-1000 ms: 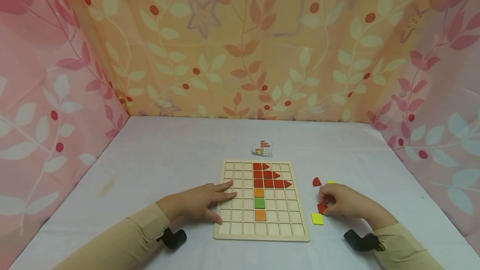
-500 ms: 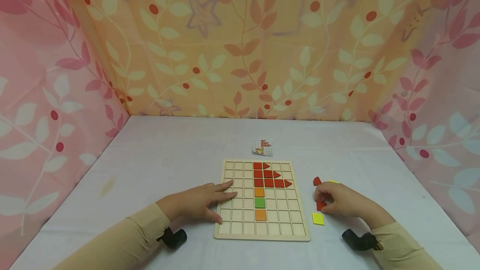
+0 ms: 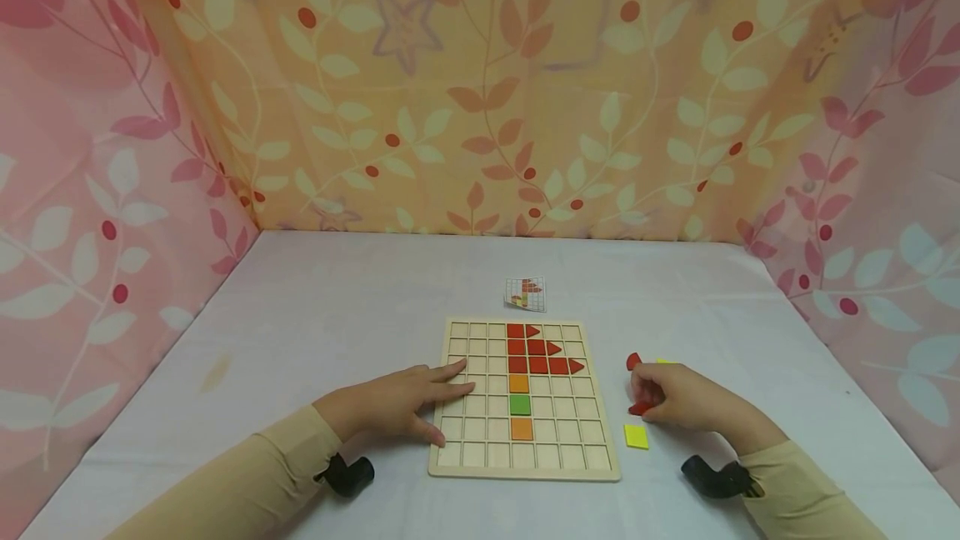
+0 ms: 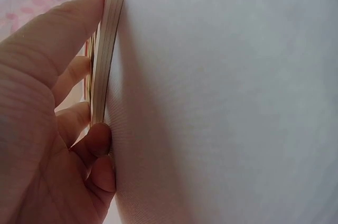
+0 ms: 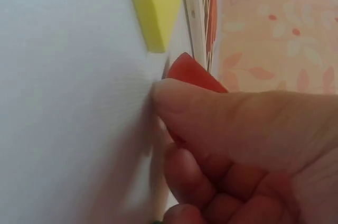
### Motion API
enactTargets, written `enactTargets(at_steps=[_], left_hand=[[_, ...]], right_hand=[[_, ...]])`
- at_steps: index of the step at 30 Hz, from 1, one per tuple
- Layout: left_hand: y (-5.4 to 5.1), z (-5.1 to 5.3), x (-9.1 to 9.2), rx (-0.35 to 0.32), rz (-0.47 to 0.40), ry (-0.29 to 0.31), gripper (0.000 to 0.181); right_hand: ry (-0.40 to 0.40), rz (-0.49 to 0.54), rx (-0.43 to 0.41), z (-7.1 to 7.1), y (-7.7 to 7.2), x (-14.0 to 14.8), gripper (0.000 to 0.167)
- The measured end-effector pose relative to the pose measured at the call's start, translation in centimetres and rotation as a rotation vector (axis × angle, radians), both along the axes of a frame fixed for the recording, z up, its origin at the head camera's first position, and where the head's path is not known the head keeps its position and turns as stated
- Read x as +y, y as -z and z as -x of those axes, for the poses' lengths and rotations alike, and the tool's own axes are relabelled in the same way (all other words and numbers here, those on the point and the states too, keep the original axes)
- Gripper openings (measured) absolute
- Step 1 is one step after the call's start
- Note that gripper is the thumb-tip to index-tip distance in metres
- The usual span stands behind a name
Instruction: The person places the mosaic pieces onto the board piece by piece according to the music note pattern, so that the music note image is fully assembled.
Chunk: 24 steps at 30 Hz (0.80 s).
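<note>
The right hand pinches a flat red piece between its fingers, near a yellow square tile, right of the pale wooden grid board on the white desk. The left hand rests on the board's left edge, fingers spread wide.

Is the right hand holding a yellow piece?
No, the right hand pinches a red piece, and the nearby yellow piece lies apart.

One board, perhaps sixteen tiles
</note>
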State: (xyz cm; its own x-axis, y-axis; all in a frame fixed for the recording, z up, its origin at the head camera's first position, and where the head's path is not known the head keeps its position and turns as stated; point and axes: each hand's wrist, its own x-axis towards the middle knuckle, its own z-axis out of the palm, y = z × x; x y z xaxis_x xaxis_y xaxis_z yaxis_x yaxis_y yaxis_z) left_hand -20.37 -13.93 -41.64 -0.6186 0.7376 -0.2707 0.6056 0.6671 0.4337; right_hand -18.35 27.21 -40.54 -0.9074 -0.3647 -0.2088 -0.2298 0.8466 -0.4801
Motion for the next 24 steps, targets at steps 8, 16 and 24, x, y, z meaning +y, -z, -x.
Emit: enactTargets(at_steps=[8, 16, 24], left_hand=[[0.0, 0.0, 0.0, 0.003, 0.0, 0.009, 0.079], [0.2, 0.0, 0.0, 0.008, 0.004, 0.008, 0.079], [0.0, -0.1, 0.0, -0.01, 0.002, -0.011, 0.079]], right_hand=[[-0.07, 0.02, 0.054, 0.3, -0.6, -1.1, 0.021], [-0.132, 0.126, 0.129, 0.8, -1.0, -4.0, 0.008], [-0.11, 0.228, 0.017, 0.2, -1.0, -7.6, 0.003]])
